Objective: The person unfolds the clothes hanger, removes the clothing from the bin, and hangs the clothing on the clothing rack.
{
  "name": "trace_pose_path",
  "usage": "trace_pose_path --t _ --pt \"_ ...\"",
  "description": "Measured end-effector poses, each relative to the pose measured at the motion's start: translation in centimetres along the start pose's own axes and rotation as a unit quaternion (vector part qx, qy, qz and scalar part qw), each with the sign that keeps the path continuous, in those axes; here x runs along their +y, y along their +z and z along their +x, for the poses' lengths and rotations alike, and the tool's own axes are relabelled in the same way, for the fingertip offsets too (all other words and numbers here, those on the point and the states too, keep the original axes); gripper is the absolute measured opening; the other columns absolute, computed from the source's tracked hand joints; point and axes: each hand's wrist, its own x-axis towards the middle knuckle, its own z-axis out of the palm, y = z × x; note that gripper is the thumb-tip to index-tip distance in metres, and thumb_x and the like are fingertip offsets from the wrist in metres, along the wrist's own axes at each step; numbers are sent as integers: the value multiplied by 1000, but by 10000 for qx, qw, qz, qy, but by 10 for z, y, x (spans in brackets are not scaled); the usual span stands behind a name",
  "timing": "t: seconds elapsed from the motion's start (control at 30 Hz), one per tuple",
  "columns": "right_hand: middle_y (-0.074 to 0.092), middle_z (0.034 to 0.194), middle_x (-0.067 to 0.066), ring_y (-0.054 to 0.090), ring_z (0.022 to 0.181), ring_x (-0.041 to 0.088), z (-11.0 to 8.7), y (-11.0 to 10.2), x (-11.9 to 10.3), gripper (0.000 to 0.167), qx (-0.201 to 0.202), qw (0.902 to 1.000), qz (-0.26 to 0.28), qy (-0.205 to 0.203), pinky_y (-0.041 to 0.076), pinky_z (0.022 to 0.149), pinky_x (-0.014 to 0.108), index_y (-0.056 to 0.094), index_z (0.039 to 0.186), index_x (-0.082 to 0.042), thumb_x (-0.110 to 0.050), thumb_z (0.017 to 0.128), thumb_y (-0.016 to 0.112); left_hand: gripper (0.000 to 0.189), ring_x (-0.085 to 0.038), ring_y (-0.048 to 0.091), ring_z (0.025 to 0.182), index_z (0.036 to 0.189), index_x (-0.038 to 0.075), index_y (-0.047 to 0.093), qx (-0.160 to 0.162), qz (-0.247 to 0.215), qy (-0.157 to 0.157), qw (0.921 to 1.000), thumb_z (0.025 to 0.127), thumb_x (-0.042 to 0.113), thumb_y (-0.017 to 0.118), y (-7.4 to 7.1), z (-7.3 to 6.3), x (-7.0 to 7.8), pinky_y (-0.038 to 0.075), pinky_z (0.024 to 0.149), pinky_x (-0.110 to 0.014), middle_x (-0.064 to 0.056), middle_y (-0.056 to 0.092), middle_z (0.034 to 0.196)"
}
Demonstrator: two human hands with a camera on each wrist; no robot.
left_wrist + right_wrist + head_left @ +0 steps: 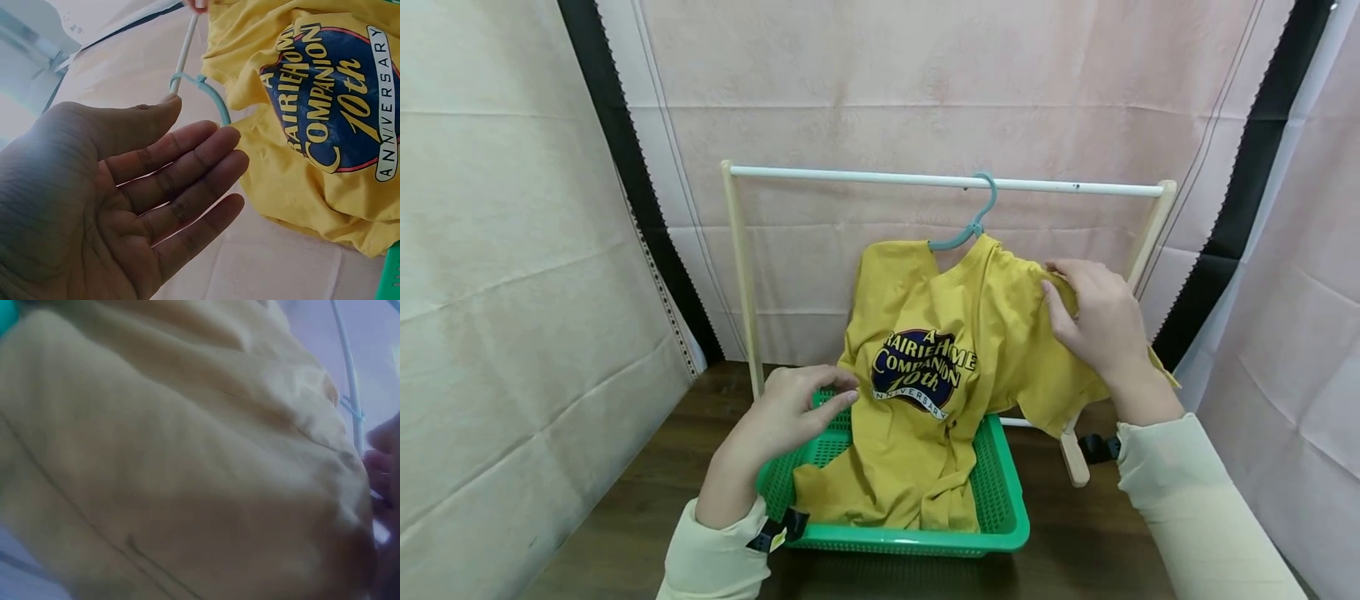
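A yellow T-shirt [925,317] with a dark blue printed logo hangs from a light blue clothes hanger [985,200], whose hook is over the white rail [865,176]. Part of one hanger arm shows at the neckline; the rest is hidden by cloth. The shirt's lower part lies in a green basket [1007,500]. My right hand [1101,308] holds the shirt at its right shoulder, thumb in front and fingertips partly hidden. Left of the shirt, my left hand [801,408] is held with loosely bent fingers and nothing in them, as its palm [106,250] shows in the left wrist view.
The rail belongs to a stand with pale uprights [741,275] on a dark wooden tabletop [647,500]. One foot [1075,458] of the stand is right of the basket. Pale fabric walls [512,250] with black edging surround the table.
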Motion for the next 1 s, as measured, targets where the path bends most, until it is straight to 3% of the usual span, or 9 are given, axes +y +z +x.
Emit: trace_pose_path --t 0.13,0.23,0.33,0.47,0.53,0.6,0.7,0.8,1.0 --pt "71 108 19 67 94 37 -2 8 -14 28 481 9929 575 -921 53 85 49 69 113 7 -13 94 62 16 -8 68 93 109 16 74 -340 162 -27 9993 100 26 66 -7 12 6 56 80 -33 8 72 101" --pt "72 104 15 68 90 29 -6 16 -27 24 74 9819 1180 -1482 55 82 39 71 108 5 -10 91 63 17 -9 67 92 109 14 74 -737 272 -159 9968 101 24 65 -14 28 11 56 80 -34 7 72 99" --pt "73 97 9 69 86 18 -15 25 -38 15 -986 9634 1807 -1717 57 75 30 72 102 1 -5 89 68 18 -11 67 91 111 13 73 -1122 530 -314 9918 102 25 63 -18 45 8 55 81 -35 5 71 99" --pt "71 89 -2 63 75 3 -33 38 -49 6 -2752 9252 2235 -1355 54 64 24 74 97 -8 -7 93 71 19 -13 66 84 109 13 71 -1604 1016 -617 9799 102 28 62 -16 61 -10 55 75 -35 3 70 96" --pt "71 88 -5 61 73 0 -44 45 -51 6 -3415 9072 2205 -1085 53 63 23 75 97 -12 -10 96 69 19 -12 62 71 96 14 72 -1898 1284 -865 9695 102 29 61 -10 65 -24 51 65 -32 3 68 84" --pt "71 88 -7 61 73 -1 -53 51 -50 7 -3775 8975 2102 -883 53 63 23 75 97 -13 -12 97 68 25 -11 52 58 80 16 67 -2177 1497 -1073 9585 102 27 61 -3 68 -39 44 55 -29 4 58 69" --pt "72 88 -6 63 73 0 -62 57 -45 7 -3865 8972 1974 -819 54 64 24 76 97 -12 -10 95 70 41 -11 31 50 63 19 47 -2467 1735 -1261 9451 102 18 59 11 71 -60 28 50 -27 4 35 56" --pt "67 78 -6 59 66 1 -67 59 -42 5 -3896 9001 1775 -805 51 60 24 73 90 -11 -7 94 71 43 -13 20 55 64 18 38 -2615 1837 -1268 9390 101 11 58 24 73 -72 21 54 -30 3 23 61" --pt "66 85 0 62 73 12 -78 64 -46 7 -4271 8966 912 -739 53 66 32 69 96 -9 -12 92 74 15 -15 45 63 84 12 68 -2762 1979 -1084 9342 97 11 64 44 73 -75 37 58 -32 -2 54 73"
